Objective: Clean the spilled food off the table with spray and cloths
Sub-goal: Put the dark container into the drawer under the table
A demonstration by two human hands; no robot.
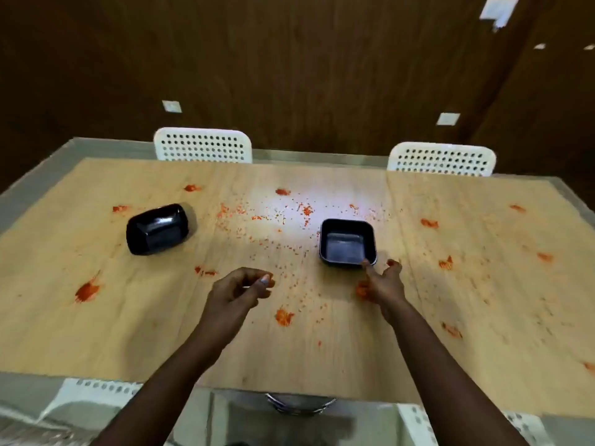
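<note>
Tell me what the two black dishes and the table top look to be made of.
Upright black dish: likely glossy plastic or melamine; thin walls, soft sheen inside.
Tipped black dish: seemingly the same material; its shiny underside reflects light.
Table top: pale wood-grain surface, probably laminate or veneer; straight grain lines and a bright glare patch suggest a smooth sealed finish. A greyish border runs round it, material unclear.

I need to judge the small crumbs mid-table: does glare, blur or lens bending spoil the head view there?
Head view: a bright glare patch washes out the table between the tipped black bowl and the upright black bowl, so crumbs there are faint; the whole picture is soft; the wide lens bows the table edges; the wall behind is dark.
</note>
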